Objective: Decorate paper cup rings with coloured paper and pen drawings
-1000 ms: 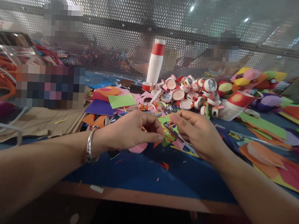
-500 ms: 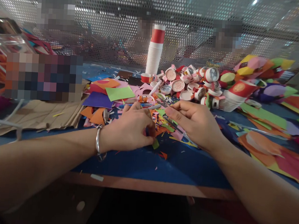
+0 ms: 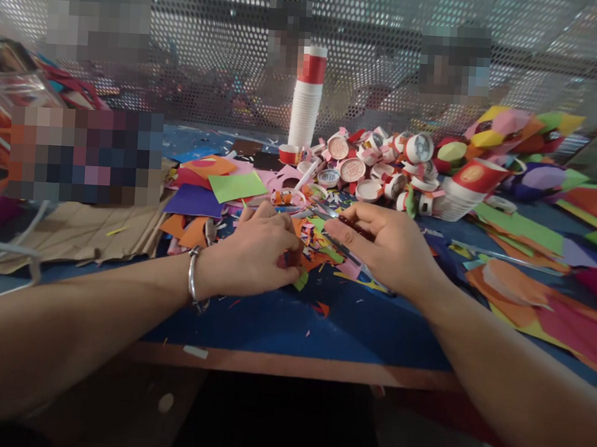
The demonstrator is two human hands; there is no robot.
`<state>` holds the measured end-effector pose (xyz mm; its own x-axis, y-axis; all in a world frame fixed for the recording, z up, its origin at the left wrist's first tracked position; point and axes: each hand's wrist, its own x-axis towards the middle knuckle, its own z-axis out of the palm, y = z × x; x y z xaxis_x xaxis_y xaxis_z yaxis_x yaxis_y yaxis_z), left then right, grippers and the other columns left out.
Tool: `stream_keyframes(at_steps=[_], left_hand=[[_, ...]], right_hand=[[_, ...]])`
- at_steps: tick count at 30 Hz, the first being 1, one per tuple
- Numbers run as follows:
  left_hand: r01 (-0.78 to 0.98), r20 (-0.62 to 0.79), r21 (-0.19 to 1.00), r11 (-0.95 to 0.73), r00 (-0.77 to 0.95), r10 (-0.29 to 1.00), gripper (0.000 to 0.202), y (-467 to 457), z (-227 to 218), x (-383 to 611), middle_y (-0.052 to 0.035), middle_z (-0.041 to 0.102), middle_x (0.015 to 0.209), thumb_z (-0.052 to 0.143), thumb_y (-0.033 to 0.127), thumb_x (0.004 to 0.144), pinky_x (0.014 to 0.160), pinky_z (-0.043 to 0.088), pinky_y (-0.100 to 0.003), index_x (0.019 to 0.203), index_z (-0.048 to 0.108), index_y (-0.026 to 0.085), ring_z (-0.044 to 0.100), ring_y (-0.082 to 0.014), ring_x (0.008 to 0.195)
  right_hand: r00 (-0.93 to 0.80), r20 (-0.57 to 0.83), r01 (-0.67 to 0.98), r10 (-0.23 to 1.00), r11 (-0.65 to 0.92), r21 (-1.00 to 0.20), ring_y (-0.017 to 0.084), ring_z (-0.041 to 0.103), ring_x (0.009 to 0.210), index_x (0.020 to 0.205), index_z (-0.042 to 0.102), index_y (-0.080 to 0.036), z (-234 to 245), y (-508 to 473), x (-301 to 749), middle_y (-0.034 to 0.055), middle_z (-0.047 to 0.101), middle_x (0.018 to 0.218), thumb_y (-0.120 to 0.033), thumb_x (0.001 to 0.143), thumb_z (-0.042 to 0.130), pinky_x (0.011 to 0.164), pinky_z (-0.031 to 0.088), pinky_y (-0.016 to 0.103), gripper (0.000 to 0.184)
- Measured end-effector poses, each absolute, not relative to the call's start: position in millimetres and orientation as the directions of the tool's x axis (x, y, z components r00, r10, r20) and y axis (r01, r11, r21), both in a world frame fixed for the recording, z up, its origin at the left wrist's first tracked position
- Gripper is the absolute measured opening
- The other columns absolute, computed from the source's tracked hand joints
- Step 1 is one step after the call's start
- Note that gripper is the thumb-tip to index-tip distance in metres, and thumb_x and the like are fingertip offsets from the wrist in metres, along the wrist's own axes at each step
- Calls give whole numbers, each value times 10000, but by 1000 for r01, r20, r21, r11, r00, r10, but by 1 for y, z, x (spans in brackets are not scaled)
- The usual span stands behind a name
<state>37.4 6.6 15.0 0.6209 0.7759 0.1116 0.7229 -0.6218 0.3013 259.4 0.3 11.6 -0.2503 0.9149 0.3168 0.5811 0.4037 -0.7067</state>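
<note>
My left hand (image 3: 259, 251), a silver bangle at its wrist, is closed over the near left side of a heap of paper scraps (image 3: 317, 251). A small green paper piece (image 3: 301, 280) sticks out by its thumb tip and appears pinched there; the fingertips are mostly hidden. Opposite it, my right hand (image 3: 385, 245) is closed around scissors (image 3: 332, 212), with a metal blade pointing left over the heap. The scissor handles are largely covered by the fingers. A small orange scrap (image 3: 322, 309) lies on the blue tabletop (image 3: 273, 329) below the hands.
Behind the hands stand a tall stack of paper cups (image 3: 304, 110) and a pile of cut cup pieces (image 3: 351, 169). More cups (image 3: 468, 189) lean at the right beside coloured paper sheets (image 3: 523, 235). Brown cardboard (image 3: 88, 232) lies left. A perforated metal panel (image 3: 210, 79) closes the back.
My left hand has shifted slightly left, and the green paper piece has moved along with it. My right hand has stayed nearly in place with the scissors. The view has moved a little.
</note>
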Motion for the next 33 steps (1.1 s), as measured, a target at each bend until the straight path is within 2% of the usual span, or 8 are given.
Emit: stream_keyframes(at_steps=[4,7,9,13,18,22,30,33], left_hand=[[739,130,253,-624,613,779,160,7,28,31,-111,634,984,666,340,841,955,321,-492,805,700,188,496,-356,1100],[667,130,377,-643,649,749,172,11,40,20,-69,627,916,621,348,921,848,372,-367,867,660,189,550,-247,920],[653,100,438,-617,647,756,218,13,46,13,-59,650,958,620,411,946,785,378,-324,933,649,195,574,-221,885],[708,-52,373,-600,662,748,529,10,50,5,-86,654,1123,715,633,825,801,383,-339,1143,660,214,610,-285,981],[771,-157,284,-571,624,765,528,6,49,4,-103,660,1204,777,490,765,833,423,-378,1190,650,203,635,-333,1049],[789,-193,245,-563,609,769,460,8,50,2,-106,676,1190,734,453,792,834,465,-408,1167,648,200,656,-338,1034],[708,109,391,-588,599,794,501,8,52,10,-71,589,1296,754,336,820,977,507,-411,1283,584,249,586,-286,1216],[737,153,413,-536,524,838,621,7,48,12,-86,551,1327,799,386,793,992,512,-465,1337,534,243,604,-300,1185]], right_hand=[[-242,281,640,929,371,-673,131,422,593,811,635,-186,11,2,263,-18,519,630,-629,927,627,550,290,292,458],[-247,249,687,937,350,-636,142,468,594,824,635,-188,12,2,264,-1,568,648,-650,925,613,565,314,295,474],[-254,222,725,941,337,-600,150,493,586,829,636,-196,13,1,263,1,585,638,-666,919,611,574,319,298,479],[-264,106,839,959,282,-465,171,528,568,870,640,-214,15,-3,258,10,610,620,-672,943,561,572,279,303,470],[-292,30,940,956,292,-177,262,671,716,1064,652,-217,15,-7,251,64,718,757,-604,1001,486,591,265,301,426],[-288,-39,956,957,285,-76,302,729,784,1167,622,-226,17,-9,247,85,771,865,-514,1025,475,570,251,302,354],[-330,-69,944,941,329,-37,339,762,880,1181,621,-190,19,-15,245,111,797,1015,-388,1013,525,564,296,333,277],[-320,-33,947,947,321,6,332,760,796,1157,638,-195,20,-18,246,107,797,939,-386,1022,511,546,283,327,266]])
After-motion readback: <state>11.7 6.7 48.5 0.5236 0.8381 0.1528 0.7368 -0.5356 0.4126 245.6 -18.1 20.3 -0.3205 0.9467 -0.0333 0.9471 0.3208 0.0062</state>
